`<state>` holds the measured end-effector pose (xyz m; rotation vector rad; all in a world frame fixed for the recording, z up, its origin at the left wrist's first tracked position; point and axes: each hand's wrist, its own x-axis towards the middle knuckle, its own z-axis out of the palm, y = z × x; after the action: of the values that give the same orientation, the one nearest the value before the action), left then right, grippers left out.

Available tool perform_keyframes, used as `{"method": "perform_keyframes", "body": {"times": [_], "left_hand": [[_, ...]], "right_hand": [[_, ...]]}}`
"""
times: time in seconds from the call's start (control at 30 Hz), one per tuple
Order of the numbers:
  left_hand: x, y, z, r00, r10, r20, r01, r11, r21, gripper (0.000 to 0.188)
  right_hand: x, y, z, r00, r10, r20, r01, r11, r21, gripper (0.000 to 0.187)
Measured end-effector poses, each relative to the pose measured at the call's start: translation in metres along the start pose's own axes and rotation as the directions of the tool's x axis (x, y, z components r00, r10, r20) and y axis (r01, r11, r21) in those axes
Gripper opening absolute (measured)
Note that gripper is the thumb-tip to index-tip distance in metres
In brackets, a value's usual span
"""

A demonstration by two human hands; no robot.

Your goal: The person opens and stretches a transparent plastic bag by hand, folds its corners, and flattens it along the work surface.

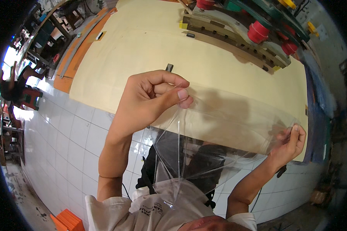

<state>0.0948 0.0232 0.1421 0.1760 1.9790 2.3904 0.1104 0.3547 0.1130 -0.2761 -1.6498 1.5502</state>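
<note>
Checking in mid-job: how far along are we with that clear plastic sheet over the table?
Done: the clear plastic sheet is picked up and spread between both hands. In hand: the left hand pinches one upper corner, the right hand pinches the far edge, and the sheet hangs slack, creased in the middle. Left: it is held over the near edge of the cream table, not yet laid flat on it.

Workshop: broad worktable (150,50), clamping jig (239,34)
</note>
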Motion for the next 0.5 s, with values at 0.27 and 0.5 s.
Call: {"method": "perform_keyframes", "body": {"times": [0.27, 0.5], "left_hand": [[-0.009, -0.003, 0.009, 0.986, 0.136, -0.092, -0.119, 0.979, 0.165, 0.011], [-0.012, -0.004, 0.007, 0.971, 0.206, -0.122, -0.162, 0.940, 0.300, 0.017]], "right_hand": [[0.000, 0.002, -0.002, 1.000, -0.028, 0.005, 0.028, 0.999, 0.022, 0.011], [-0.002, 0.000, 0.001, 0.999, -0.029, 0.020, 0.029, 0.999, 0.026, 0.011]]}}
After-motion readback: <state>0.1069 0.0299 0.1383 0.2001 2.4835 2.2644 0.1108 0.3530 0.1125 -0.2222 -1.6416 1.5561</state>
